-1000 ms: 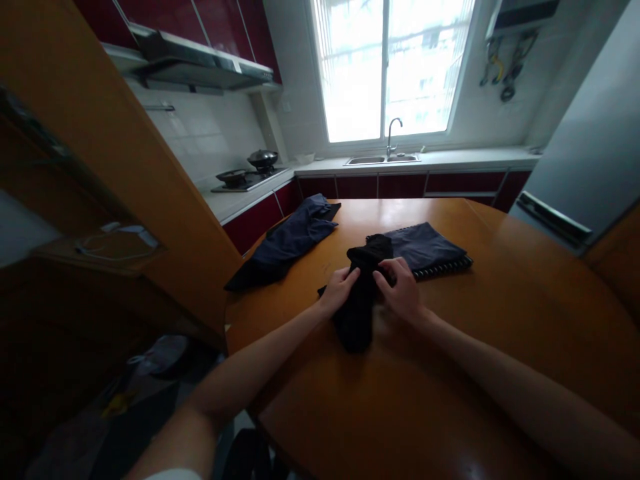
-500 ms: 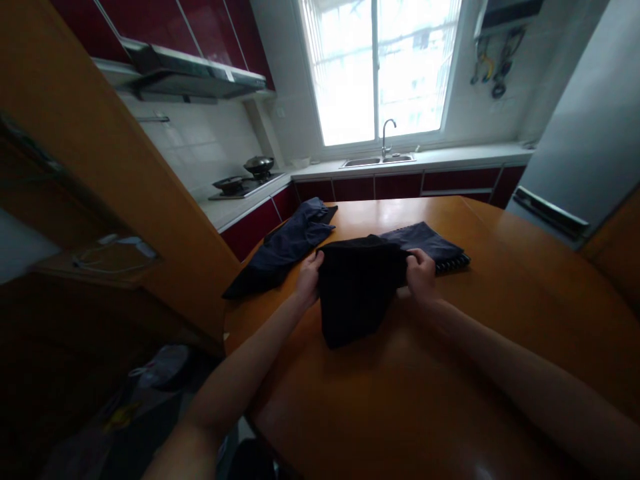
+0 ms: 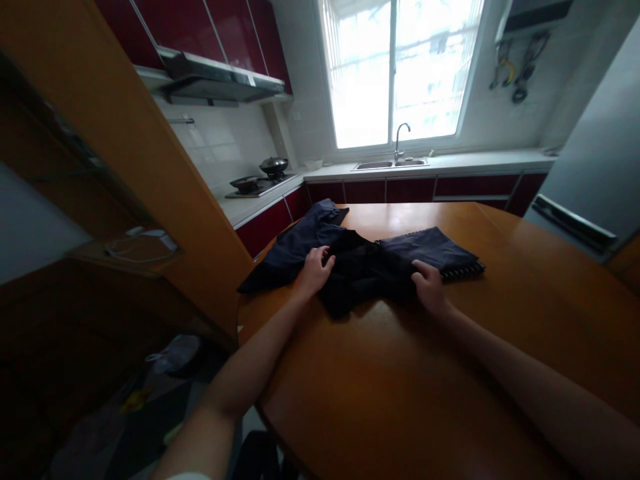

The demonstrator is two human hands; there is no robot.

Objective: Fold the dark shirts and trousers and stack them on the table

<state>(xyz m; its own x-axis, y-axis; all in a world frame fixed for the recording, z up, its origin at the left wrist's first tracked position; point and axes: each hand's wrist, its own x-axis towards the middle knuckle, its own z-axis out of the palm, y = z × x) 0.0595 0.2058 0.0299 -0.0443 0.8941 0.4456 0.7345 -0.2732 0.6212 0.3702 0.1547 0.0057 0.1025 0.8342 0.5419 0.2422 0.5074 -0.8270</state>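
A black garment (image 3: pixel 363 270), its exact kind unclear, lies loosely spread and crumpled on the wooden table (image 3: pixel 400 387). My left hand (image 3: pixel 316 270) rests at its left edge, with thumb and fingers apart. At the opposite edge, my right hand (image 3: pixel 429 285) pinches the cloth between thumb and fingers. Just behind my right hand is a folded dark blue-grey cloth (image 3: pixel 430 245) with a black-and-white patterned edge underneath. Left of my left hand sprawls a dark navy garment (image 3: pixel 295 243), unfolded and partly overlapped by the black one.
Beyond the table run a white counter with a sink (image 3: pixel 390 165) and a stove (image 3: pixel 260 185) bearing two pans. A wooden cabinet (image 3: pixel 200 220) stands at the left, close to the table's edge. The fridge (image 3: pixel 585 167) is at the right. Bags (image 3: pixel 175 353) lie on the floor.
The black garment has come down from being held up and now lies flatter on the table. My left hand's fingers have parted from their grip. The view has shifted slightly left.
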